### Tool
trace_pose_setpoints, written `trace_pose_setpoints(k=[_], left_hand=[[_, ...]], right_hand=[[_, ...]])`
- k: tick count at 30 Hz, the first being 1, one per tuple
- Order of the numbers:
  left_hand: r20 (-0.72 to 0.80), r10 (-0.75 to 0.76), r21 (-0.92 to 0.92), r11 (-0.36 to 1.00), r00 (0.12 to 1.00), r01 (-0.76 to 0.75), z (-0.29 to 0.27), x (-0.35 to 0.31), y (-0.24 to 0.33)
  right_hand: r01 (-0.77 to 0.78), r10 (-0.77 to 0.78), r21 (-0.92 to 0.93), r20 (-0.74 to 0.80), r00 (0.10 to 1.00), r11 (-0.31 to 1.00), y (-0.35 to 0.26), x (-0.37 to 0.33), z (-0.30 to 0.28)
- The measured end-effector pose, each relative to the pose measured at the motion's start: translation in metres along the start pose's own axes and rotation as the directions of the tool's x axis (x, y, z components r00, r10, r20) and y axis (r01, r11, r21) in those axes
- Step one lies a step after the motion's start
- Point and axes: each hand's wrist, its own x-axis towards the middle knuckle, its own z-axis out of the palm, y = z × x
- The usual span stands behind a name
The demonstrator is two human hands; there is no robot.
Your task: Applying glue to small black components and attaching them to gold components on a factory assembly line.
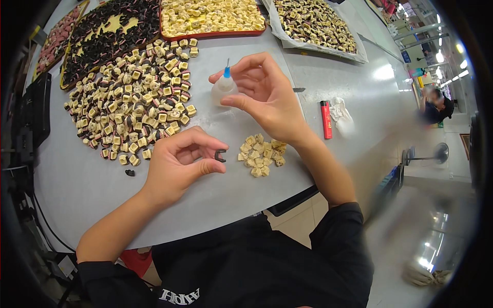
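Note:
Between thumb and fingertips, my left hand (179,159) pinches a small black C-shaped piece (220,155). Above it and to the right, my right hand (267,95) grips a small translucent squeeze bottle (224,90) with a blue needle tip pointing up. The bottle and the black piece are apart. Just right of my left hand lies a small pile of cream-coloured pieces (257,158). A large heap of cream-and-black pieces (133,110) spreads over the table beyond my left hand. One loose black piece (130,173) lies at the heap's near edge.
Along the back stand a tray of black pieces (110,31), a red-rimmed tray of cream pieces (213,35) and a paper-lined tray of mixed pieces (323,31). A red lighter (326,119) and crumpled white tissue (341,117) lie right. Another person (437,107) is far right.

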Motion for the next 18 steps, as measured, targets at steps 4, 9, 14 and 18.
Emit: trace_pose_setpoints(k=[4,9,14,18], left_hand=[[-0.029,-0.027,-0.013,1.0,0.999,0.027,0.003,0.001,0.001],[-0.04,-0.032,-0.016,0.999,0.999,0.031,0.003,0.002,0.0],[-0.006,0.015,-0.022,1.0,1.0,-0.016,0.0,0.0,0.001],[0.006,0.002,-0.018,1.0,1.0,-0.002,-0.002,0.001,0.0]], right_hand=[[-0.054,0.055,-0.049,0.008,0.998,0.997,0.004,0.001,-0.001],[0.014,-0.016,-0.11,-0.022,1.0,0.994,-0.003,0.004,-0.003],[0.192,-0.205,-0.084,-0.204,0.957,0.978,-0.013,0.012,-0.023],[0.121,-0.185,-0.147,-0.577,0.795,0.982,-0.036,0.014,-0.067]])
